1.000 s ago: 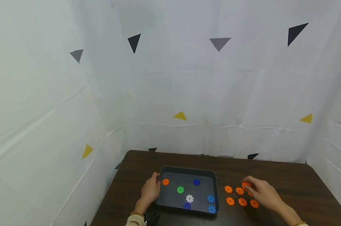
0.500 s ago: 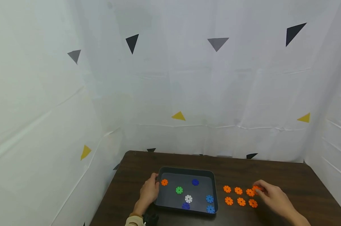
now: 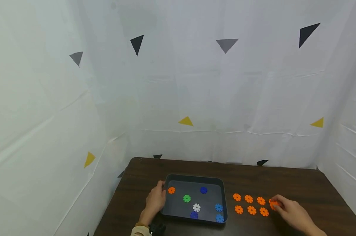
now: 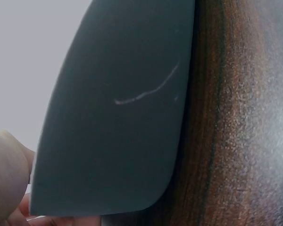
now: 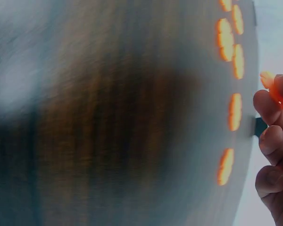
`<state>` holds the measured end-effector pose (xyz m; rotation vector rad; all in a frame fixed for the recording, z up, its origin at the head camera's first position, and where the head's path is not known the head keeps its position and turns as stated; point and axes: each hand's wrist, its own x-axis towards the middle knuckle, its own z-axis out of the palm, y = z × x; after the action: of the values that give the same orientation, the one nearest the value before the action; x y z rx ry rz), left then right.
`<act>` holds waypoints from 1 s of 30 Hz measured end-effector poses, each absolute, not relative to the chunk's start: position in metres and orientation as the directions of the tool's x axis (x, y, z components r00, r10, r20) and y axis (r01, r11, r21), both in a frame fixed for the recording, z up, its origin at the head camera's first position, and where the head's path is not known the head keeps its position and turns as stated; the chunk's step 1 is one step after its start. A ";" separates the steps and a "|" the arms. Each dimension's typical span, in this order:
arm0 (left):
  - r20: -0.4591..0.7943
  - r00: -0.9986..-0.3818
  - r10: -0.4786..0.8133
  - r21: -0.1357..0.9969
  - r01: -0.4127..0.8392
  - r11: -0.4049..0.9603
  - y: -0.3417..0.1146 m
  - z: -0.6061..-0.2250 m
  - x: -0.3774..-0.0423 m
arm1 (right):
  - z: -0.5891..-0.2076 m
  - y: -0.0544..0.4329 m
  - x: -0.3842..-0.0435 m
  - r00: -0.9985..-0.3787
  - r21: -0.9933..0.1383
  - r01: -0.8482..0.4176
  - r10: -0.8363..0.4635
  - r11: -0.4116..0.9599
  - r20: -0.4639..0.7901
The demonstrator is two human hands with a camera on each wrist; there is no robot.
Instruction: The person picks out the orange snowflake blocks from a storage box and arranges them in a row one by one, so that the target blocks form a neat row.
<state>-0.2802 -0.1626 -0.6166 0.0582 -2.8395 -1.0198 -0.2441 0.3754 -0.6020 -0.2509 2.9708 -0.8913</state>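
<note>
A dark grey tray (image 3: 195,177) lies on the table, and my left hand (image 3: 156,200) grips its left wall. In the left wrist view, the thumb (image 4: 7,176) and some fingers (image 4: 61,220) show at the end of the tray wall (image 4: 113,117). To the right of the tray, several orange notched discs (image 3: 251,210) lie flat in two rows. At the right end of these rows, my right hand (image 3: 294,213) pinches an orange notched disc (image 3: 273,205) between thumb and fingertips. Another orange edge shows just behind that disc, partly hidden.
Inside the tray lie an orange disc (image 3: 171,190), a green disc (image 3: 187,198), a white disc (image 3: 197,207) and several blue discs (image 3: 219,207). The brown table (image 3: 302,182) meets white sheeting (image 3: 207,144) at the back and sides.
My right hand has moved rightward along the rows with an orange notched disc, ending slightly nearer to me. My left hand and the tray have stayed in place.
</note>
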 end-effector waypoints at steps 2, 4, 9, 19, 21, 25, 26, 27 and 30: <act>0.108 -0.991 -0.076 0.631 0.009 0.776 -0.162 -0.616 -0.280 | -0.607 0.377 -0.244 -0.988 -0.556 -0.115 -0.155 0.823 -0.026; 0.107 -0.991 -0.075 0.628 0.010 0.778 -0.162 -0.616 -0.280 | -0.610 0.378 -0.243 -0.987 -0.566 -0.090 -0.147 0.819 -0.056; 0.108 -0.991 -0.078 0.624 0.006 0.782 -0.162 -0.615 -0.280 | -0.615 0.380 -0.242 -0.986 -0.560 -0.069 -0.142 0.826 -0.088; 0.113 -0.990 -0.079 0.622 0.009 0.783 -0.163 -0.615 -0.279 | -0.621 0.382 -0.243 -0.983 -0.522 -0.079 -0.154 0.849 -0.100; 0.116 -0.990 -0.078 0.622 0.011 0.783 -0.163 -0.615 -0.278 | -0.623 0.383 -0.244 -0.982 -0.512 -0.090 -0.161 0.854 -0.096; 0.117 -0.990 -0.077 0.621 0.012 0.784 -0.163 -0.616 -0.279 | -0.624 0.384 -0.245 -0.983 -0.470 -0.114 -0.169 0.875 -0.077; 0.116 -0.990 -0.077 0.621 0.012 0.783 -0.163 -0.616 -0.279 | -0.624 0.384 -0.245 -0.982 -0.458 -0.125 -0.176 0.880 -0.069; 0.113 -0.991 -0.076 0.622 0.011 0.783 -0.163 -0.617 -0.279 | -0.624 0.384 -0.245 -0.983 -0.447 -0.126 -0.174 0.886 -0.067; 0.107 -0.991 -0.076 0.624 0.007 0.781 -0.164 -0.617 -0.280 | -0.620 0.384 -0.245 -0.983 -0.426 -0.140 -0.178 0.894 -0.052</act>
<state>-0.2796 -0.1636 -0.6174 0.0549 -2.8448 -0.9983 -0.2448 0.3839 -0.6204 -0.2500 2.9696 -0.6571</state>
